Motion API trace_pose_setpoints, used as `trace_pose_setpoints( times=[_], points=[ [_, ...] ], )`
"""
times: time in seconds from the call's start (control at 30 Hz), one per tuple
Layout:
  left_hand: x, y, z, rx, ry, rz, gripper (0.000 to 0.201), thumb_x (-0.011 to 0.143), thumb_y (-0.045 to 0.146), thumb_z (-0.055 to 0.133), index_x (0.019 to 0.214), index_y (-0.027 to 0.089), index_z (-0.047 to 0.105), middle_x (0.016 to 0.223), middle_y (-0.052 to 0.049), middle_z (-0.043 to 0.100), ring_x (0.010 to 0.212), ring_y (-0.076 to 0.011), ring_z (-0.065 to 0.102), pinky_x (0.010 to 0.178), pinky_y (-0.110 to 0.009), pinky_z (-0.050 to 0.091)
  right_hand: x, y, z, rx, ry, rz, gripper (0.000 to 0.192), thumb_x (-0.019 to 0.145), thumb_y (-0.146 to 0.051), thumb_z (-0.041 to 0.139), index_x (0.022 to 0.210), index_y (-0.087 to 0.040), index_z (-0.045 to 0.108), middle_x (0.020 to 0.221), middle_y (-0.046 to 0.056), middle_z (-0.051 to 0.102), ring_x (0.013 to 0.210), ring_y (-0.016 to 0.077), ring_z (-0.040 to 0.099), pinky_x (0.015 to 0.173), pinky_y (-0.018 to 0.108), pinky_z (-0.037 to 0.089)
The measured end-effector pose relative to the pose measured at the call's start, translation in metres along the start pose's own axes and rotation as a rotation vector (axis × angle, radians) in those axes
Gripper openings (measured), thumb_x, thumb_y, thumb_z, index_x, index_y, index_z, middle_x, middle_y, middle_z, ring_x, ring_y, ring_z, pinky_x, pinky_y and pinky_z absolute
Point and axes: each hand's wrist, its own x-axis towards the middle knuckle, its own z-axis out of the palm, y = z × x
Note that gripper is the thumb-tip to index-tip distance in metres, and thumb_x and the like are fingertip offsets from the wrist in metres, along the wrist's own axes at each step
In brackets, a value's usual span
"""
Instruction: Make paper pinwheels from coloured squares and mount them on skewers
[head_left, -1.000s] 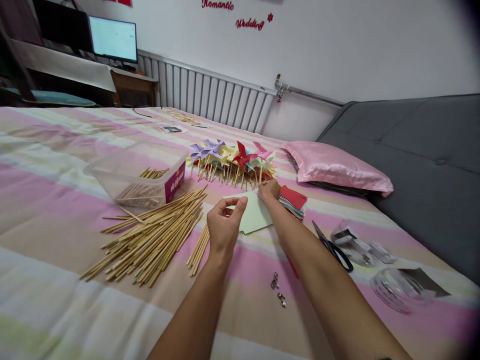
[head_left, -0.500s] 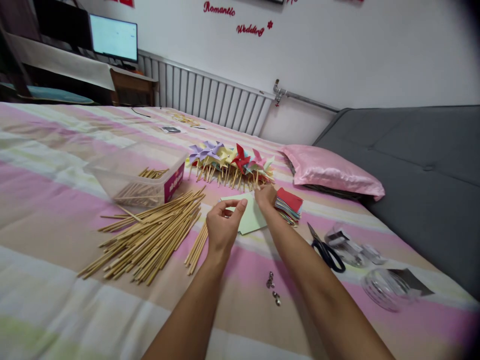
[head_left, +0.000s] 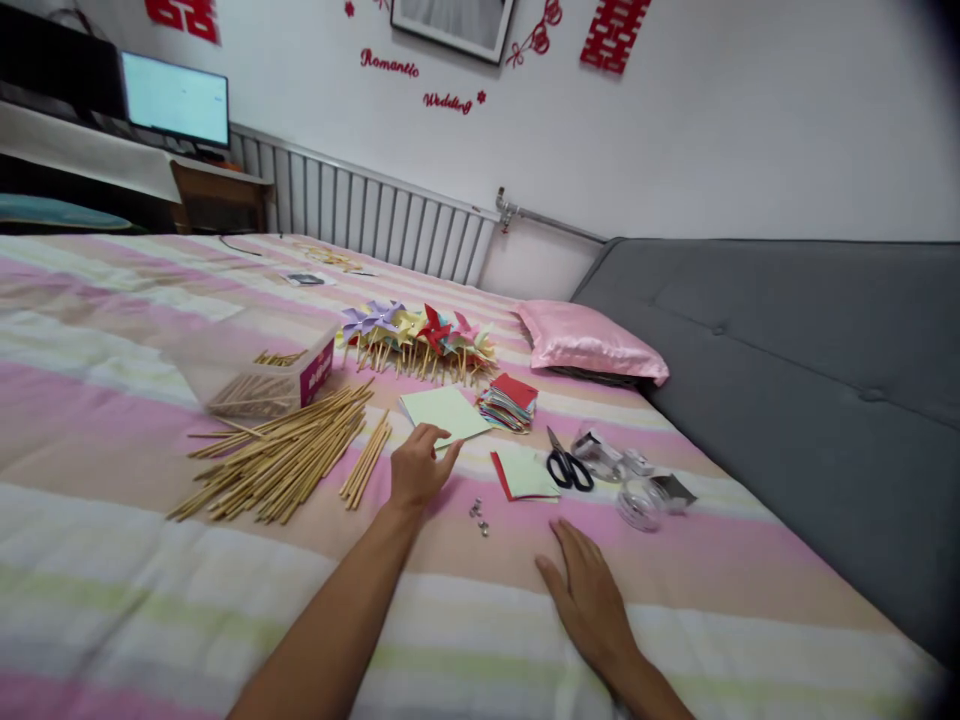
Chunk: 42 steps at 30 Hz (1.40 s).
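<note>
Head camera is showing the right hand (head_left: 592,600) no longer reaching to the far side of the green sheets (head_left: 442,405), which are lying on the bed (head_left: 480,620); it is now resting or hovering nearer the body, fingers extending, thumb standing apart, gripping nothing visible, so it is free. Just beyond its fingertips, a smaller green-and-red paper stack (head_left: 526,472) is now lying uncovered, beside the scissors (head_left: 570,470). The left hand (head_left: 416,475) is staying by the sheets' near edge, fingers curling, thumb spreading from them; whether it is touching paper, I cannot tell.
</note>
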Motion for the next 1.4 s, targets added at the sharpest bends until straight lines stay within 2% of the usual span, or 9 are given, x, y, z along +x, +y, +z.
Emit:
trace_pose_setpoints(
  times=[0.1,0.23,0.4,0.57,0.77,1.03,1.4],
  points=[
    [-0.022,0.006,-0.009,0.085,-0.018,-0.002,0.027,0.084,0.040,0.049,0.083,0.017,0.063,0.080,-0.004,0.063,0.059,-0.0126,0.053,0.062,-0.026,0.039,-0.016,0.002,0.003,-0.089,0.017,-0.024,0.053,0.088,-0.046,0.033,0.132,-0.018,0.043,0.138,0.008,0.043,0.128,0.0229,0.037,0.107,0.038,0.027],
    [-0.050,0.017,-0.028,0.188,-0.096,-0.018,0.028,0.085,0.039,0.046,0.086,0.016,0.062,0.085,-0.007,0.064,0.069,-0.0155,0.059,0.067,-0.027,0.042,-0.014,-0.010,0.000,-0.121,0.060,-0.010,0.054,0.089,-0.047,0.030,0.131,-0.015,0.044,0.135,0.010,0.046,0.125,0.0227,0.040,0.105,0.037,0.027],
    [-0.081,0.026,-0.049,0.252,-0.214,0.034,0.028,0.085,0.035,0.044,0.083,0.016,0.064,0.086,-0.009,0.067,0.081,-0.0204,0.061,0.076,-0.032,0.046,-0.019,-0.011,-0.004,-0.152,0.101,0.023,0.054,0.089,-0.046,0.032,0.129,-0.012,0.046,0.132,0.011,0.050,0.122,0.0221,0.042,0.104,0.033,0.025],
    [-0.107,0.031,-0.066,0.312,-0.297,0.093,0.034,0.087,0.029,0.039,0.103,0.015,0.064,0.110,-0.011,0.065,0.107,-0.0218,0.056,0.098,-0.037,0.039,-0.028,-0.014,-0.008,-0.140,0.145,0.080,0.052,0.090,-0.043,0.033,0.126,-0.010,0.048,0.129,0.013,0.052,0.120,0.0234,0.043,0.103,0.034,0.023],
    [-0.139,0.044,-0.081,0.404,-0.323,0.125,0.045,0.089,0.034,0.034,0.121,0.011,0.055,0.127,-0.013,0.054,0.123,-0.0245,0.044,0.105,-0.043,0.031,-0.036,-0.019,-0.012,-0.120,0.182,0.125,0.049,0.090,-0.042,0.035,0.123,-0.011,0.051,0.126,0.014,0.054,0.119,0.0240,0.044,0.102,0.035,0.023],
    [-0.146,0.048,-0.084,0.473,-0.312,0.152,0.049,0.090,0.036,0.031,0.123,0.008,0.053,0.129,-0.015,0.052,0.125,-0.0263,0.041,0.106,-0.043,0.030,-0.034,-0.018,-0.011,-0.109,0.232,0.136,0.045,0.090,-0.041,0.035,0.118,-0.012,0.055,0.121,0.013,0.058,0.114,0.0226,0.048,0.100,0.034,0.024],
    [-0.146,0.050,-0.084,0.523,-0.276,0.188,0.046,0.090,0.034,0.030,0.121,0.012,0.056,0.126,-0.012,0.056,0.122,-0.0247,0.045,0.104,-0.042,0.032,-0.032,-0.016,-0.011,-0.099,0.266,0.138,0.040,0.090,-0.038,0.036,0.111,-0.012,0.058,0.113,0.011,0.062,0.107,0.0210,0.052,0.097,0.032,0.027]
  ],
)
